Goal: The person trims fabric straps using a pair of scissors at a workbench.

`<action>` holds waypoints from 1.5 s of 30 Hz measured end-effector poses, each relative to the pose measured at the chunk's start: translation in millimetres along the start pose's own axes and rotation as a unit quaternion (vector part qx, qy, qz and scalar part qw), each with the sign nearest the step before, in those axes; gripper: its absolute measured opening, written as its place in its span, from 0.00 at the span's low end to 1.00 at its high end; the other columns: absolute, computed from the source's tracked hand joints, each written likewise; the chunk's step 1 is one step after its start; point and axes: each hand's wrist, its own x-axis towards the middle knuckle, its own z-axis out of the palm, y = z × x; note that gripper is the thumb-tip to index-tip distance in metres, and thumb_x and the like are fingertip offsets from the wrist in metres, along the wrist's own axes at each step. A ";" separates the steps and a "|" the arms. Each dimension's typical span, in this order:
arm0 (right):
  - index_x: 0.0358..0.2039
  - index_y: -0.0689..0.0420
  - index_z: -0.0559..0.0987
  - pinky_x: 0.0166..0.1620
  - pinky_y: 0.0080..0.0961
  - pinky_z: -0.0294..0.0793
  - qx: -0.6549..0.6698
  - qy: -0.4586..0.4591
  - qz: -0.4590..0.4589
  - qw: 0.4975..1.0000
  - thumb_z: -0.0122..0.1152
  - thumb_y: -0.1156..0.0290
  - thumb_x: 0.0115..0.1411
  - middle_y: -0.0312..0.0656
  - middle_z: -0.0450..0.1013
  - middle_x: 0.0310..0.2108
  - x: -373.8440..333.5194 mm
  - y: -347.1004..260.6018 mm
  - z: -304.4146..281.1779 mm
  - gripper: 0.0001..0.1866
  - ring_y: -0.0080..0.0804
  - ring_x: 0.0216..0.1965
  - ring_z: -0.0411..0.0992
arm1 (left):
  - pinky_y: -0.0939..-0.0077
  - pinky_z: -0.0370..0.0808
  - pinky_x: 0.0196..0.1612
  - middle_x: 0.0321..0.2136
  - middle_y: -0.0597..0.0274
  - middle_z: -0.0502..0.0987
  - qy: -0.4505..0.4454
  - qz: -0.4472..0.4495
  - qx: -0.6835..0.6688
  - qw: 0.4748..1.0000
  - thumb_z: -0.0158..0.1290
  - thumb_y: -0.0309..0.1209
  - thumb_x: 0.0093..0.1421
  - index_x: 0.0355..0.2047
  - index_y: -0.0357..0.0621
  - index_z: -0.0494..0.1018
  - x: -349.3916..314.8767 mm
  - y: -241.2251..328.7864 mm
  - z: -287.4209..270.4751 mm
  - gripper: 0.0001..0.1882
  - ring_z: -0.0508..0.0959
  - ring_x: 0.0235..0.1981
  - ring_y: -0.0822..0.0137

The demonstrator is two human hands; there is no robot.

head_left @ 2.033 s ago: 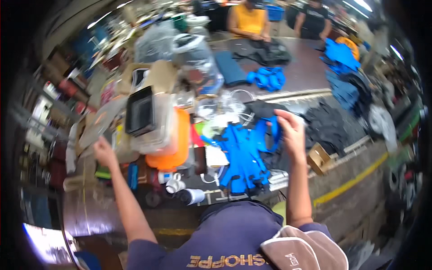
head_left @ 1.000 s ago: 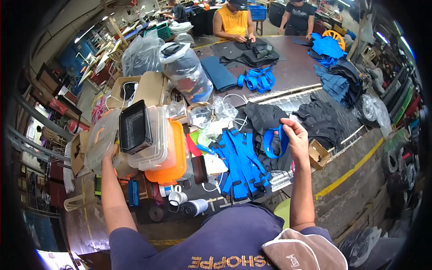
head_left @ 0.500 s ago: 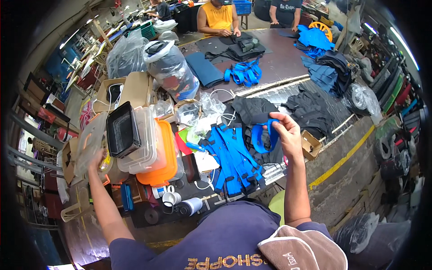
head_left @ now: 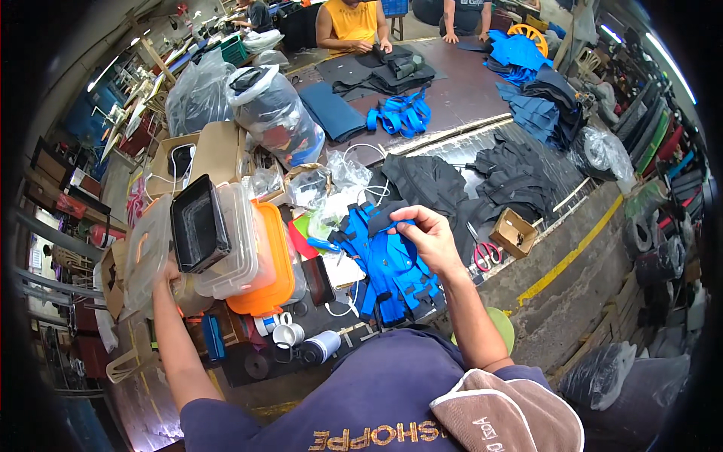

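My right hand pinches the end of a blue strap with a black patch. It is over a pile of blue straps with black ends. At the left, my left hand reaches in beside a clear plastic lid; its fingers are hidden there. Beside it stand a black tray, a clear plastic bin and an orange lid. Scissors with red handles lie to the right of the pile.
Black fabric pieces and a small cardboard box are at the right. A white mug and a tumbler stand near me. Filled plastic bags are farther left. Across the table, a person in yellow handles dark fabric.
My right hand has moved left and down with the blue strap, from over the black fabric to over the strap pile. The scissors have come into view. My left hand stays by the clear lid.
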 end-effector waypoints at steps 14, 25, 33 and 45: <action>0.45 0.63 0.81 0.43 0.18 0.78 -0.037 0.011 0.039 0.998 0.58 0.81 0.65 0.39 0.80 0.39 13.8 14.4 -7.6 0.09 0.21 0.39 0.79 | 0.49 0.74 0.53 0.52 0.43 0.79 0.399 -0.064 -0.013 0.915 0.57 0.47 0.60 0.53 0.38 0.76 -76.4 -96.3 45.4 0.29 0.80 0.47 0.42; 0.46 0.63 0.82 0.40 0.17 0.76 -0.071 0.047 0.031 0.996 0.55 0.82 0.64 0.37 0.81 0.38 38.7 53.5 -50.6 0.12 0.20 0.36 0.78 | 0.46 0.74 0.48 0.41 0.39 0.82 0.414 -0.048 0.104 0.903 0.58 0.41 0.55 0.47 0.38 0.78 -165.5 -81.4 19.3 0.24 0.80 0.43 0.37; 0.47 0.62 0.81 0.40 0.19 0.76 -0.106 0.121 0.022 0.987 0.55 0.82 0.63 0.38 0.80 0.38 34.4 61.0 -109.1 0.13 0.21 0.36 0.78 | 0.63 0.75 0.42 0.35 0.46 0.82 0.173 0.067 -0.186 0.965 0.62 0.26 0.54 0.47 0.37 0.78 -231.1 -19.3 -63.5 0.18 0.81 0.37 0.54; 0.52 0.65 0.79 0.45 0.21 0.77 -0.144 0.165 0.022 0.975 0.55 0.81 0.63 0.42 0.79 0.42 29.8 73.7 -164.4 0.17 0.27 0.38 0.80 | 0.69 0.69 0.49 0.37 0.60 0.73 0.445 0.017 -0.401 0.800 0.54 0.39 0.66 0.43 0.39 0.70 -229.1 -80.8 -23.1 0.16 0.72 0.42 0.66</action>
